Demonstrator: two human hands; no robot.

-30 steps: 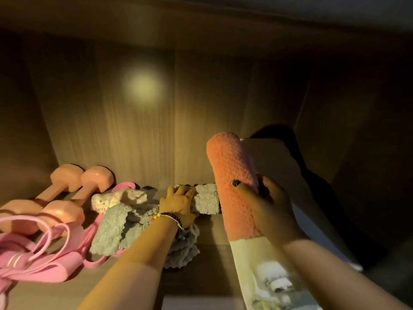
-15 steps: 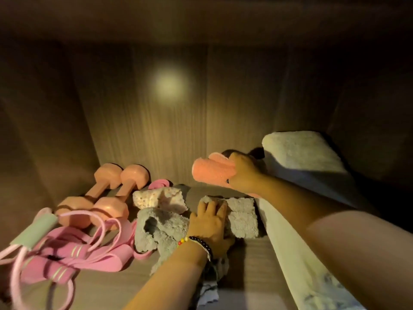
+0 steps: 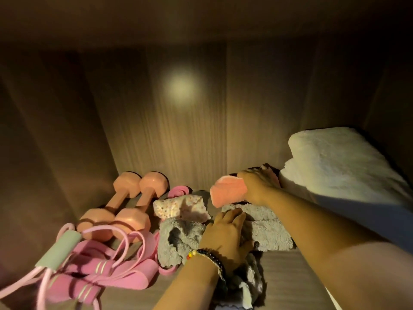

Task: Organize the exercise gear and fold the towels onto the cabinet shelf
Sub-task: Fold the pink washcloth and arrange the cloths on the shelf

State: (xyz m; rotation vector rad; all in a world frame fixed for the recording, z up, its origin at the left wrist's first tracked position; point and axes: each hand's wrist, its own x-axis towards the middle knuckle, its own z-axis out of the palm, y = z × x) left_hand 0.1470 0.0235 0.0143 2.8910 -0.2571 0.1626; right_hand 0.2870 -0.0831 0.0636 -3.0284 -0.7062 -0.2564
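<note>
Dim wooden cabinet shelf: the right hand, clamped on a rolled coral towel, has lowered it from upright to two o'clock of the left hand, which presses flat on grey towels; placement looks nearly done.

The cabinet shelf and back wall look like matt wood-grain board with fine straight lines. The two dumbbells have a smooth, slightly glossy salmon coating. The pink resistance bands look like smooth rubbery strips, the skipping-rope handle like matt pale-green foam. The grey towel is rough, nubbly terry; the orange towel is finer pile; the white towel is thick, fluffy cloth. The bracelet has glossy beads.
</note>
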